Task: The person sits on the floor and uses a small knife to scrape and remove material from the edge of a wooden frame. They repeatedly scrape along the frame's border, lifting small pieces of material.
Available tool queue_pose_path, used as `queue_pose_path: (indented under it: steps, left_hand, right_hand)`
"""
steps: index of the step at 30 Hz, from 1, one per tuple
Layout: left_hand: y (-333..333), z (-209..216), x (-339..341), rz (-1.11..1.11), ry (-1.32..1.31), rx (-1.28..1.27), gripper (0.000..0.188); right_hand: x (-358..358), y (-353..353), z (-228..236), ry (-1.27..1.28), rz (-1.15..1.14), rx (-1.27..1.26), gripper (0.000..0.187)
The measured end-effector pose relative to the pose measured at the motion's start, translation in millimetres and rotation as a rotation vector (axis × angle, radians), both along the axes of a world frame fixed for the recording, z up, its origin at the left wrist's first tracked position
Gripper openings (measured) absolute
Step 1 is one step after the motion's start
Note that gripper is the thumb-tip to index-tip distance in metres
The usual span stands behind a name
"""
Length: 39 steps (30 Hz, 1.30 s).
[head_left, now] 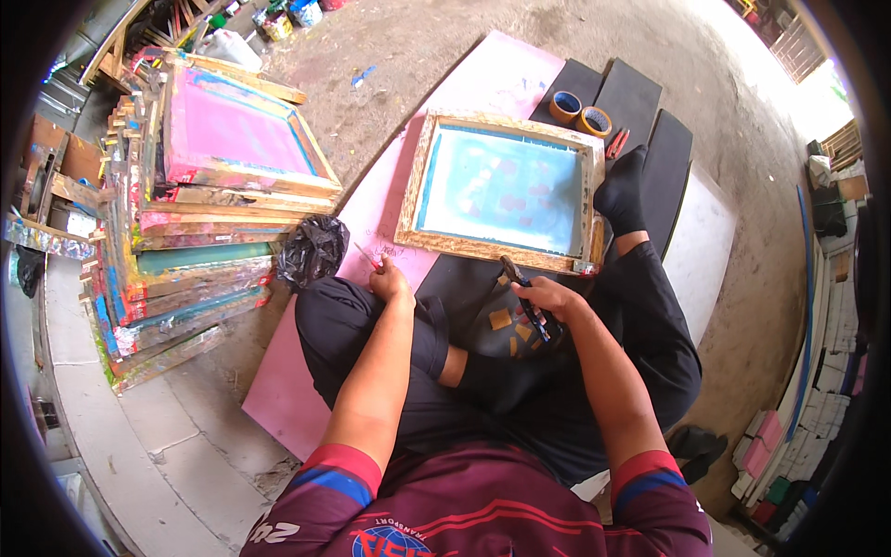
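My left hand (392, 280) is closed round the red handle of a slim screwdriver (365, 253), its thin shaft pointing up and left over the pink board. My right hand (551, 295) grips a dark hand tool (536, 313) with long parts; its exact kind is hard to make out. Just beyond both hands lies a wooden-framed printing screen (506, 190) with pale blue mesh, its right side beside my black-socked foot (622, 190). Small brown tape pieces (502, 319) sit on dark material below my right hand.
At the left stand stacked printing screens (241, 130), with a black plastic bag (312, 251) next to them. Two tape rolls (594, 121) and red-handled pliers (617, 143) rest on black boards (626, 97). A pink board (492, 74) lies underneath. Paint containers (277, 26) stand far left.
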<state>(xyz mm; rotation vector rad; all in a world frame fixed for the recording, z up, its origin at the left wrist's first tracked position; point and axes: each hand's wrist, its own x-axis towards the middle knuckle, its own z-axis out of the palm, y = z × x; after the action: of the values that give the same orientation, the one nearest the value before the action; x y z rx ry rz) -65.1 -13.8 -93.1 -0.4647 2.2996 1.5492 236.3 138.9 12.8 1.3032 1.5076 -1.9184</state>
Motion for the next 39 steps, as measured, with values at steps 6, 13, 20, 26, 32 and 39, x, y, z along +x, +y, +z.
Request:
queue_pose_path:
  steps: [6,13,20,26,32,39]
  left_hand:
    - [2.7,34.7,20.9,-0.06,-0.087,0.193,0.047]
    - [9.2,44.1,32.9,-0.12,-0.15,0.243,0.043]
    - [12.8,53.5,40.3,-0.173,-0.171,0.34,0.04]
    - [11.3,71.3,48.5,-0.303,-0.262,0.446,0.035]
    - [5.3,73.8,65.9,-0.542,-0.291,0.47,0.028]
    - [4.7,72.6,69.1,-0.62,-0.315,0.463,0.033]
  right_hand:
    - [-4.9,17.0,3.8,-0.042,0.083,-0.009,0.057]
    - [-9.5,23.1,12.0,-0.192,0.42,0.603,0.058]
    - [-16.3,-14.9,10.8,-0.278,0.406,0.97,0.064]
    - [-9.1,-18.4,-1.1,-0.238,0.395,1.001,0.06]
    - [-5.0,-14.6,-2.1,-0.211,0.394,1.017,0.059]
    - [-6.8,-16.9,-13.2,-0.211,0.331,1.063,0.057]
